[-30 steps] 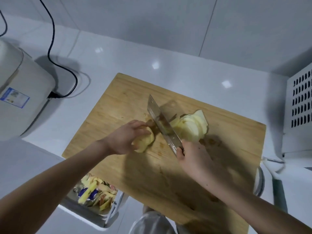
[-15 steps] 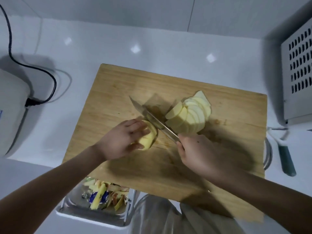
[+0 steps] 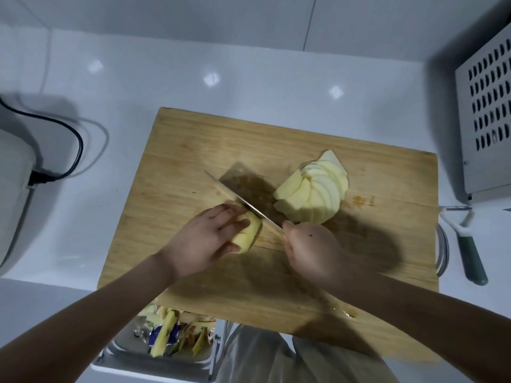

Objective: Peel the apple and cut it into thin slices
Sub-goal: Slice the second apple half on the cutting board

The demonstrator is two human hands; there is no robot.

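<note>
A peeled apple piece (image 3: pixel 247 235) lies on the wooden cutting board (image 3: pixel 193 150). My left hand (image 3: pixel 206 239) holds it down, fingers curled over its top. My right hand (image 3: pixel 312 251) grips the handle of a cleaver (image 3: pixel 240 199), whose handle is hidden in my fist. The blade stands edge-down against the right face of the apple piece, next to my left fingertips. A fanned pile of thin apple slices (image 3: pixel 315 193) rests on the board to the right of the blade.
A metal bin with apple peels (image 3: pixel 171 337) sits below the board's near left edge. A white appliance with a black cord (image 3: pixel 16 172) stands at the left. A peeler (image 3: pixel 467 244) lies right of the board, beside a perforated metal box (image 3: pixel 486 111).
The cleaver has come down from tilted to edge-down at the apple piece. The camera view has shifted, so the board sits more centred.
</note>
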